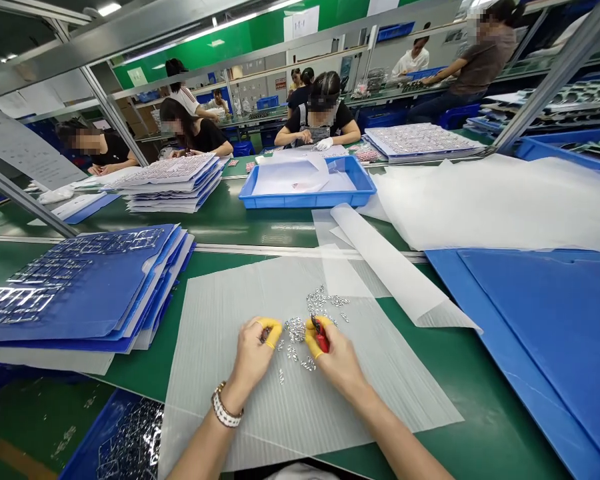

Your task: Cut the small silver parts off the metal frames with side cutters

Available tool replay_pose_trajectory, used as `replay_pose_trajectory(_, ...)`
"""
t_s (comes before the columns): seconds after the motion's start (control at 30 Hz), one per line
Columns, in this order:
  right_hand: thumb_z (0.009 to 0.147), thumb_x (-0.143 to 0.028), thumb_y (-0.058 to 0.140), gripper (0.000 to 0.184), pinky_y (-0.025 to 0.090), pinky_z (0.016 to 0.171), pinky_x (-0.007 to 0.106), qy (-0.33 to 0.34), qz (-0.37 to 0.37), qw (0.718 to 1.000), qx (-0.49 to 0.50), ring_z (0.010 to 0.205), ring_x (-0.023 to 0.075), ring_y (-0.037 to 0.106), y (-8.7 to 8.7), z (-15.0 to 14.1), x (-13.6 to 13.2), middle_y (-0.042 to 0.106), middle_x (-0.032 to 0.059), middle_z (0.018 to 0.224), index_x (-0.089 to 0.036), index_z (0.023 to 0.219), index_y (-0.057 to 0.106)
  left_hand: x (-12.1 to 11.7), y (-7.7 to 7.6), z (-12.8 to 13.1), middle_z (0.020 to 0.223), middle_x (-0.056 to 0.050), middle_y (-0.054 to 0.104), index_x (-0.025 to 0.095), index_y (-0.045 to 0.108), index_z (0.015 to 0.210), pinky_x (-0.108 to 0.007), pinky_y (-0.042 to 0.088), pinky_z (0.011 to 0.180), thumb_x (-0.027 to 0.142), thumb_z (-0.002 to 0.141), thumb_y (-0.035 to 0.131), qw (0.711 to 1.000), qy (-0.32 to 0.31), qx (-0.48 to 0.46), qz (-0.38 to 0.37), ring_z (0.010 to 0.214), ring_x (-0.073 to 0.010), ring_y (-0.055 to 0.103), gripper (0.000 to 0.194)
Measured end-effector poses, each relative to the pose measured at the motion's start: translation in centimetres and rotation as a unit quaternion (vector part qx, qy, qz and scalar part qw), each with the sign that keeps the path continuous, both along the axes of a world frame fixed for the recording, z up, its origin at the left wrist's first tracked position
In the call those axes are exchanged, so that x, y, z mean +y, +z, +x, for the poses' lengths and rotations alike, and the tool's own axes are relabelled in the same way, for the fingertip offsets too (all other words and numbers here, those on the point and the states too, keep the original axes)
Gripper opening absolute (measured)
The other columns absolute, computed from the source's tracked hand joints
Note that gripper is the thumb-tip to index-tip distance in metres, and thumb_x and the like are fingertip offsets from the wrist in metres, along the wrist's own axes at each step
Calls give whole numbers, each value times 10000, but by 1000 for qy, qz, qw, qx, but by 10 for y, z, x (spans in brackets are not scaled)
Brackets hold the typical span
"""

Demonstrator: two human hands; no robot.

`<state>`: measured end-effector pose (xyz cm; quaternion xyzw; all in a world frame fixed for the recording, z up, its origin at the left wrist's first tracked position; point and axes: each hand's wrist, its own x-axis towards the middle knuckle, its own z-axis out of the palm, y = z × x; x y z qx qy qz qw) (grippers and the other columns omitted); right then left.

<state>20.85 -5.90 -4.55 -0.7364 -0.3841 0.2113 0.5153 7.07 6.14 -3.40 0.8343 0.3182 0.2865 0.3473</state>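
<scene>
My left hand, with yellow finger cots and a watch-like white band at the wrist, is closed in a pinch. A small dark bit shows between its fingers, too small to name. In my right hand, also in yellow finger cots, is a pair of red-handled nippers, their dark jaws pointing up and left. Between and beyond both hands lie many small shiny silver metal pieces, loose on a translucent white sheet. The sheet covers part of the green table.
Left stands a stack of blue sheets topped with metal frames. A bin of metal scrap sits below. Ahead is a blue tray; right, a rolled sheet and blue boards. Several people work across the table.
</scene>
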Motion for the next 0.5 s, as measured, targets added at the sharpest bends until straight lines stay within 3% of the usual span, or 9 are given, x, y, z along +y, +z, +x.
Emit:
replay_pose_trajectory(0.07,781,-298,475,227,464,676,348,4,-60,992,-113,739,217,603,0,11,-11,636,42,817,-217,982,543,16,1,-17,766,-27,636,208,672,833,-285,406,668,290,825,531,999,15,22,20,704,-155,532,163)
replay_pose_trajectory(0.17,777,-287,456,252,459,667,352,17,-118,974,-194,747,227,611,0,23,-23,645,48,832,-207,1001,537,28,1,-39,770,-29,633,212,664,841,-314,391,702,268,817,537,997,21,59,42,737,-172,526,140)
replay_pose_trajectory(0.3,804,-374,451,296,470,644,346,-5,-118,969,-215,753,232,618,-1,27,-31,646,64,837,-180,1015,522,16,0,-45,801,-16,647,236,658,839,-340,360,753,221,815,546,993,-16,101,62,803,-186,532,115)
replay_pose_trajectory(0.5,835,-413,437,309,494,677,354,-67,-66,980,-177,771,223,623,-9,28,-60,632,72,888,-192,1039,506,-7,1,-32,857,-37,633,228,628,897,-369,313,753,261,797,595,966,-31,172,191,843,-213,520,110)
